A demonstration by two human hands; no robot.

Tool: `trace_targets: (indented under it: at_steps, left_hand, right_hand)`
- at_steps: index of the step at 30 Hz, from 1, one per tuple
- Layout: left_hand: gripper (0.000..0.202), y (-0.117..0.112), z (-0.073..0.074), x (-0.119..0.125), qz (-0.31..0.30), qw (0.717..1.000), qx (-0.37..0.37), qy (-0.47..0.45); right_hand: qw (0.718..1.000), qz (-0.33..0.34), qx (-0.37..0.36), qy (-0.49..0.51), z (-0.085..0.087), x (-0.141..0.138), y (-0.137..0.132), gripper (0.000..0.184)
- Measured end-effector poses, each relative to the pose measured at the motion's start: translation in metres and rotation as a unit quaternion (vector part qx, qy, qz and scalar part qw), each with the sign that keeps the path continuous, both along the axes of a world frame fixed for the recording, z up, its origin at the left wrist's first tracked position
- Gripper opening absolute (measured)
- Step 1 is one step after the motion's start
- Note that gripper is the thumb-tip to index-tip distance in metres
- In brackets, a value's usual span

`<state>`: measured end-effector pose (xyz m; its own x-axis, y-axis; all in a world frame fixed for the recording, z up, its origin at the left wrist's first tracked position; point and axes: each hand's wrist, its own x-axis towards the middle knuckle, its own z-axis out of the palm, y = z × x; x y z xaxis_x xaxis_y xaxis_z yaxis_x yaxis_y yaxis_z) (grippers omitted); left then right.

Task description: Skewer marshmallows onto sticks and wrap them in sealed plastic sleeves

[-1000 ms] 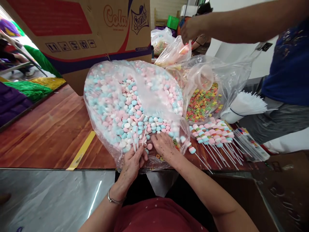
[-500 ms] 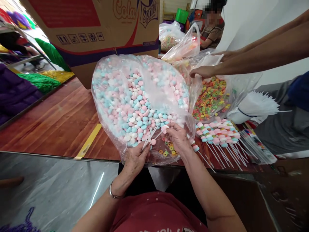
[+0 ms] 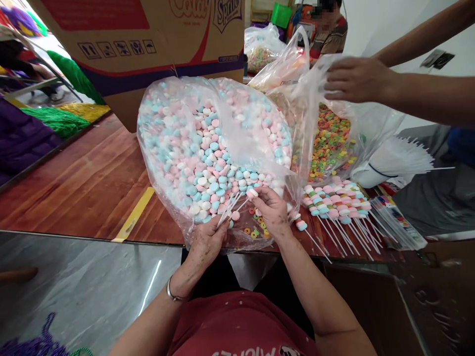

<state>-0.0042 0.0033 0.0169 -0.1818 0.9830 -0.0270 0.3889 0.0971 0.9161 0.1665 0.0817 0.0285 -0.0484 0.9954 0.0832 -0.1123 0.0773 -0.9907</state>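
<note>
A large clear bag of pink, blue and white marshmallows (image 3: 208, 143) lies open toward me on the wooden table (image 3: 85, 188). My left hand (image 3: 206, 242) is closed around a bundle of thin white sticks (image 3: 230, 207) at the bag's mouth. My right hand (image 3: 270, 210) pinches a pale marshmallow (image 3: 253, 193) at the tip of one stick. A few coloured cereal rings (image 3: 256, 230) lie under the plastic beneath my hands.
Another person's hand (image 3: 356, 79) holds open a bag of coloured cereal rings (image 3: 330, 143) on the right. Finished marshmallow skewers (image 3: 337, 200) lie beside it, with a bundle of white sticks (image 3: 393, 160) further right. A cardboard box (image 3: 148, 44) stands behind.
My right hand picked a marshmallow from the bag and brought it onto a stick held in my left hand. The other person's hand came down onto the cereal bag and lifted its edge.
</note>
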Motion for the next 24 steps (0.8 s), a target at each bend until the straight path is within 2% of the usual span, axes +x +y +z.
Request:
trace_targets:
  at_steps: [5, 8, 11, 16, 20, 24]
  left_hand:
    - [0.031, 0.000, 0.002, 0.002, -0.021, 0.999, 0.000, -0.032]
    - [0.032, 0.000, 0.007, 0.007, -0.033, 0.998, 0.011, -0.057]
    - [0.032, -0.001, 0.010, 0.011, -0.033, 0.996, 0.023, -0.083]
    - [0.031, -0.003, -0.002, 0.017, -0.024, 0.990, 0.014, -0.139]
    - [0.030, -0.003, -0.012, 0.019, -0.005, 0.984, 0.005, -0.177]
    - [0.030, -0.003, -0.013, 0.020, 0.000, 0.979, 0.013, -0.204]
  right_hand:
    - [0.987, -0.030, 0.116, -0.111, -0.010, 0.003, -0.005, 0.022]
    - [0.966, -0.039, 0.204, -0.155, -0.012, 0.005, -0.006, 0.020]
    - [0.943, -0.046, 0.259, -0.202, -0.012, 0.007, -0.005, 0.020]
    - [0.903, -0.043, 0.333, -0.267, -0.011, 0.010, -0.004, 0.024]
    - [0.897, -0.019, 0.323, -0.299, -0.007, 0.012, -0.005, 0.027]
    - [0.904, 0.015, 0.280, -0.323, -0.002, 0.010, -0.008, 0.030]
